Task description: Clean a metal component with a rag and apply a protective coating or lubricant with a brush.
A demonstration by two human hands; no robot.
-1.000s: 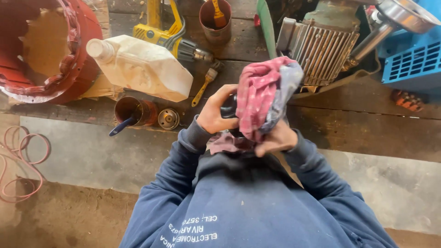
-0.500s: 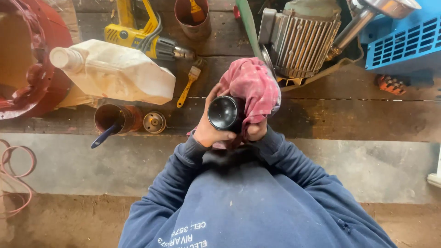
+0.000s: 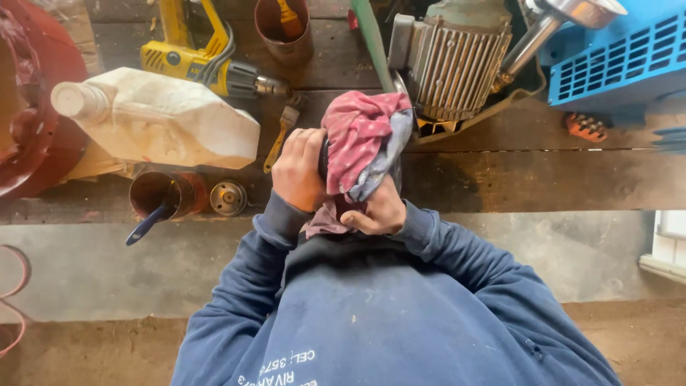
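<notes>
My left hand grips a dark round part, mostly hidden behind the fingers and the cloth. A red and grey rag is bunched over that part. My right hand holds the rag from below and presses it against the part. Both hands are close together in front of my chest, above the edge of the wooden bench. Blue sleeves cover both arms.
On the bench lie a white plastic jug, a yellow drill, a small brush, a rusty can with a blue-handled tool, a metal disc, a ribbed electric motor, a blue crate and a red housing.
The rag has been pulled back over the dark round part, which was exposed half a second ago. The view has shifted slightly.
</notes>
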